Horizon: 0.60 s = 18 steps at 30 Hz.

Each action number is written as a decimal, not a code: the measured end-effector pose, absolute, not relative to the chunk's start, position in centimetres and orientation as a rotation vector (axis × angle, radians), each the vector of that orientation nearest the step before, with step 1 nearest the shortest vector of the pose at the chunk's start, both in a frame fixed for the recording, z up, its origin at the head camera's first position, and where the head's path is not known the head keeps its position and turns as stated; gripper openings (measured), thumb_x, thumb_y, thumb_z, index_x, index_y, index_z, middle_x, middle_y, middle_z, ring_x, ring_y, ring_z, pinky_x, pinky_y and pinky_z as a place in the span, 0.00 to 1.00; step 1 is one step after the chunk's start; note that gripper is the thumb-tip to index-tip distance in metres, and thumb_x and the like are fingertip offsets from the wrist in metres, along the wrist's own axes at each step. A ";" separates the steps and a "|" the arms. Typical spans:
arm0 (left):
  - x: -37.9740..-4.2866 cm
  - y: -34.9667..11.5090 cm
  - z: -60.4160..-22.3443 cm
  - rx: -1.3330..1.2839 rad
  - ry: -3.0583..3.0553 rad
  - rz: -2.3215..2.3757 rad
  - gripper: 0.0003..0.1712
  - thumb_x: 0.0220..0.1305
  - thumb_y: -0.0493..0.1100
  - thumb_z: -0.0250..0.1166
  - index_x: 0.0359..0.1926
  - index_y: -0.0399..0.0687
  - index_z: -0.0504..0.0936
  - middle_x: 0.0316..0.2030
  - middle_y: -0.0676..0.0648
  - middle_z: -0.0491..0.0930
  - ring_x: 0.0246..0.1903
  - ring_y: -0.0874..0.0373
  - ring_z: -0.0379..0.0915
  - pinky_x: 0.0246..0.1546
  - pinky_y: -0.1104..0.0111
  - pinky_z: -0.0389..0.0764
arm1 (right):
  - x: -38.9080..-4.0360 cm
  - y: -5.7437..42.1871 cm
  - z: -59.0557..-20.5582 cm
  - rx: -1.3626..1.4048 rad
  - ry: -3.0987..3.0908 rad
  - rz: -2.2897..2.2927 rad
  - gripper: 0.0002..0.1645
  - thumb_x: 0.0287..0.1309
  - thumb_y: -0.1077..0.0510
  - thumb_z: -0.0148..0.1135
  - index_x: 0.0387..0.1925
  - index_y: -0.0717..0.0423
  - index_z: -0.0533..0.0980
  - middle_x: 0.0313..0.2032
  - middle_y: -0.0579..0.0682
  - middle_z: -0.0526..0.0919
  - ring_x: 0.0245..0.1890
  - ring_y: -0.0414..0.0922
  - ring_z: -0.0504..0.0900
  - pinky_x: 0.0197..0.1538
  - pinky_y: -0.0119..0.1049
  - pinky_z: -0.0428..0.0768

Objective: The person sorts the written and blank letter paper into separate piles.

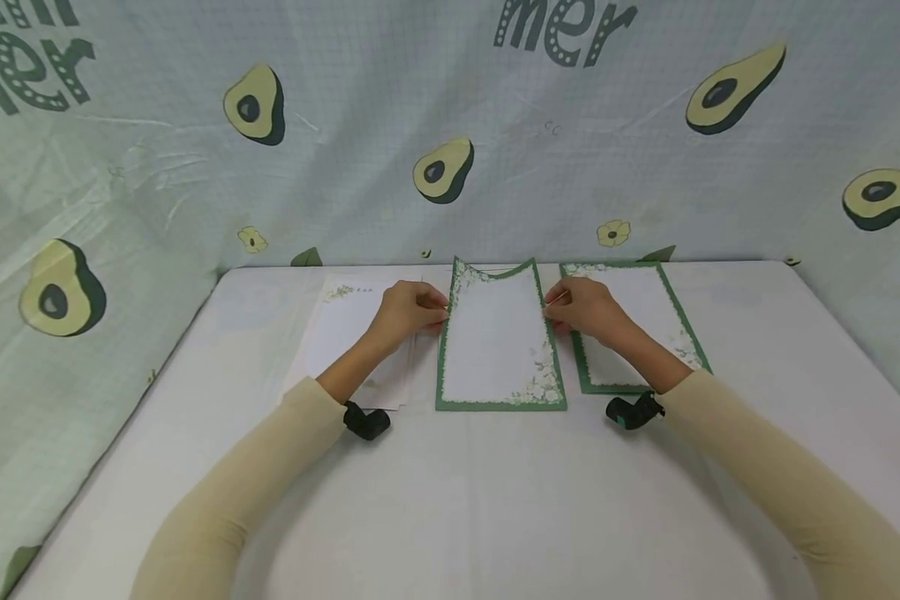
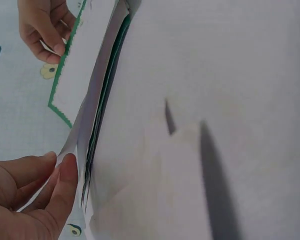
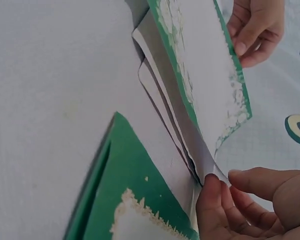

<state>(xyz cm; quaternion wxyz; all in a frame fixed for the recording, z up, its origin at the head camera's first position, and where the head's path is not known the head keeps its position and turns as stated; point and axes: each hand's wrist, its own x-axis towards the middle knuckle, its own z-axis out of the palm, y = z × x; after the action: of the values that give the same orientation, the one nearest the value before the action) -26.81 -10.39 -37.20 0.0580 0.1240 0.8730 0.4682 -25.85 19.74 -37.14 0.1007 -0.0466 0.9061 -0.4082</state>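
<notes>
"Two hands showed in the head view, didn't they?"

"Yes. The left hand (image 1: 408,312) pinched the left edge of a green-bordered sheet (image 1: 495,342), and the right hand (image 1: 585,310) pinched the right edge. That sheet was in the middle, over the white table (image 1: 495,500), its top edge curving down between the upper corners."

"What flanked it?"

"Pale sheets (image 1: 341,329) with a small floral print lay on the left, partly hidden by the forearm. A second green-bordered sheet (image 1: 645,296) lay on the right, under the other hand. Behind hung a cloth (image 1: 345,192) printed with avocados (image 1: 442,171) and lettering (image 1: 566,33); I could read 'mer'."

"And the left wrist view?"

"It gave what the head view hid: several green-edged layers (image 2: 110,75) beneath the held sheet. The left thumb and fingertips were closed on the paper's edge, and the right hand gripped the far side."

"Did the right wrist view add anything?"

"It showed the sheet's bend and the stacked edges close to the right fingertips. Thumb and fingers were together on the paper; whether they also caught the lower layers, I couldn't tell. The second sheet's green corner lay just beside."
</notes>
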 end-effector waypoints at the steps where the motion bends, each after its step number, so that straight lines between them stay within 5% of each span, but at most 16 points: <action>1: -26.7 -10.3 -37.2 0.379 2.635 1.443 0.10 0.65 0.33 0.70 0.47 0.35 0.86 0.41 0.39 0.88 0.39 0.49 0.86 0.42 0.68 0.86 | -25.8 19.7 -37.2 -0.133 2.676 -1.223 0.16 0.71 0.60 0.61 0.54 0.66 0.75 0.50 0.64 0.82 0.40 0.50 0.88 0.44 0.39 0.88; 10: -26.4 -10.1 -37.2 0.331 2.516 1.575 0.12 0.65 0.30 0.69 0.49 0.30 0.84 0.42 0.35 0.87 0.38 0.44 0.88 0.44 0.60 0.88 | -25.2 19.5 -37.8 -0.163 2.751 -1.286 0.17 0.70 0.61 0.63 0.55 0.66 0.77 0.47 0.63 0.84 0.40 0.51 0.88 0.43 0.38 0.88; 18: -26.1 -9.7 -37.3 0.329 2.601 1.578 0.11 0.63 0.32 0.71 0.46 0.33 0.86 0.42 0.37 0.88 0.40 0.48 0.87 0.42 0.69 0.87 | -24.8 19.9 -37.8 -0.209 2.892 -1.278 0.14 0.67 0.59 0.67 0.50 0.64 0.82 0.41 0.61 0.89 0.35 0.50 0.88 0.36 0.33 0.83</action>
<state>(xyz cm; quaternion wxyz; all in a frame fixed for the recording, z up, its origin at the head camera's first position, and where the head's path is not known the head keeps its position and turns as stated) -26.11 -9.70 -37.26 0.0410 0.1075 0.8493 0.5152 -24.83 19.87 -37.80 -0.0136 -0.0660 0.9125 -0.4034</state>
